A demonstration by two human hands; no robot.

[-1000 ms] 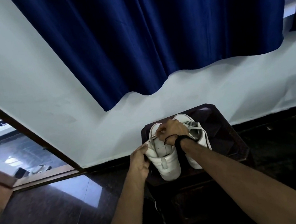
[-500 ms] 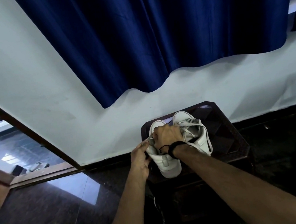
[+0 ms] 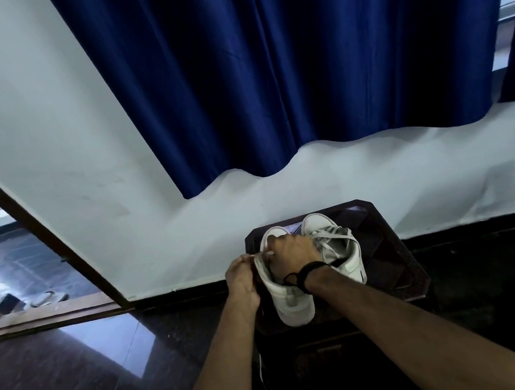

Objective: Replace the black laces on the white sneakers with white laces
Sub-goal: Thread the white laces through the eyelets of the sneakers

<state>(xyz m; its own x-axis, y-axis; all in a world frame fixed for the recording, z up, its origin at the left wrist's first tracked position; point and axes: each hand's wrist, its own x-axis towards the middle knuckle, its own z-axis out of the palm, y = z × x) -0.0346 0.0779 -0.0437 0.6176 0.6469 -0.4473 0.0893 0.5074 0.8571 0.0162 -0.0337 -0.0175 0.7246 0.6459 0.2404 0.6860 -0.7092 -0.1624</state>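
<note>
While my right hand has slid from the far end of the shoe toward its middle over the last second, these are my notes:

Change: my right hand [image 3: 293, 255] now lies lower over the left sneaker [image 3: 291, 301], and my left hand [image 3: 242, 278] has come up tight against that shoe's side, so the two nearly meet.
Meaning: I judge I am threading the white lace [image 3: 265, 254] through an eyelet, and the pull-through has moved along one step.
Right hand: curled over the shoe's opening, fingertips pinching the lace end.
Left hand: fingers curled at the other end of the same short stretch of lace; I cannot tell how firmly it grips.
Lace: a thin, flat, pale strip, taut between my hands.
Left sneaker: under my right hand, smooth white upper, rounded toe, heel toward me.
Right sneaker [image 3: 338, 249]: just beyond my right wrist, already carrying loose pale lacing across a greyish tongue.
Black cord [image 3: 309, 273]: a dark loop round my right wrist; whether it is a removed lace I cannot tell.
Stool [image 3: 403, 267]: dark polished wood, angled corners, beneath both shoes.
Floor [image 3: 77, 382]: glossy dark stone below my left arm.
</note>
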